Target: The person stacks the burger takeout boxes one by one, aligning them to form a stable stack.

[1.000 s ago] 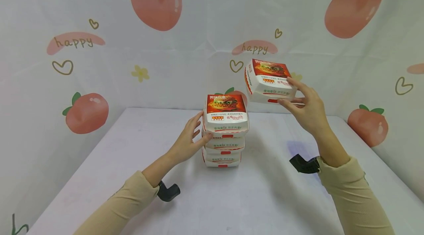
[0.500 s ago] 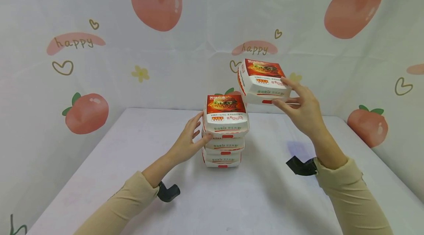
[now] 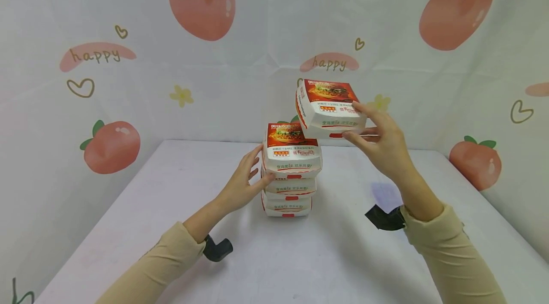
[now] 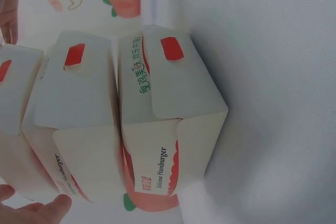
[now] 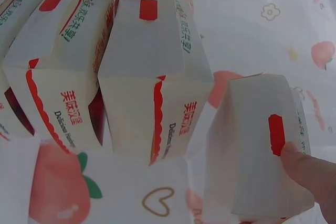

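Observation:
Three white burger boxes with red trim stand stacked on the table: a top one (image 3: 292, 162), a middle one (image 3: 296, 188) and a bottom one (image 3: 287, 207). My left hand (image 3: 240, 187) rests against the stack's left side, fingers extended along the top box and thumb at its lower front corner. With my right hand (image 3: 386, 146) I pinch another burger box (image 3: 330, 116) by its right side, thumb near the red front tab, fingertips on the lid. This box (image 5: 252, 140) is raised and slightly tilted, apart from the stack in the right wrist view; in the head view it overlaps the top box's back right corner.
The white table (image 3: 180, 175) carries the stack near its middle. Behind it hangs a white cloth (image 3: 257, 80) printed with peaches, hearts and "happy". Black wrist mounts (image 3: 218, 249) stick out from both sleeves.
My right hand has carried its burger box leftward and slightly down, so that it now overlaps the stack's top in the head view. My left hand and the stack have stayed put.

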